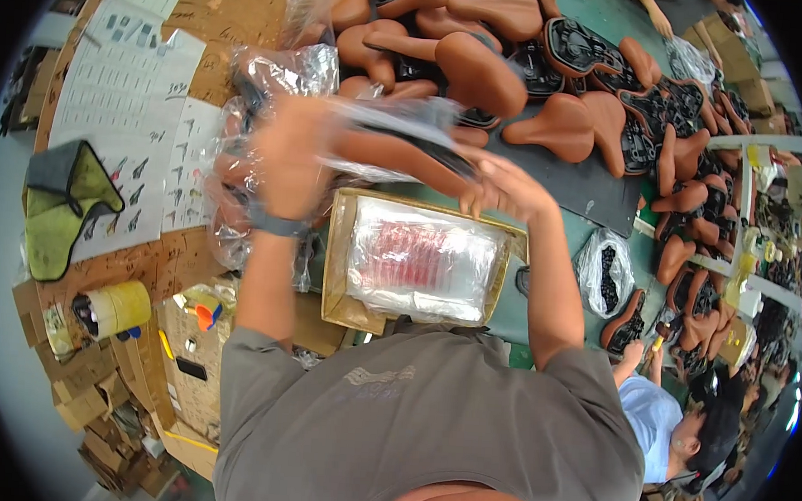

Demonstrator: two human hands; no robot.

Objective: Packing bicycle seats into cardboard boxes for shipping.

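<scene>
A brown bicycle saddle [388, 155] with a black underside hangs between my hands, above the near edge of the bench. Clear plastic bag [399, 119] film lies along it, smeared by motion. My left hand [293, 145], blurred and with a dark band at the wrist, is closed at the saddle's left end. At its right end my right hand [511, 189] has the fingers bent against the saddle and film. Right below the saddle stands an open carton [334, 274] holding a stack of clear plastic bags [419, 259] with red print.
Several bagged saddles [288, 72] lie left of my hands. Loose brown saddles [553, 127] cover the far bench. A bag of small black parts [603, 272] is at right. A co-worker [650, 422] in light blue works beyond. A yellow tub [112, 308] and green cloth [63, 210] sit left.
</scene>
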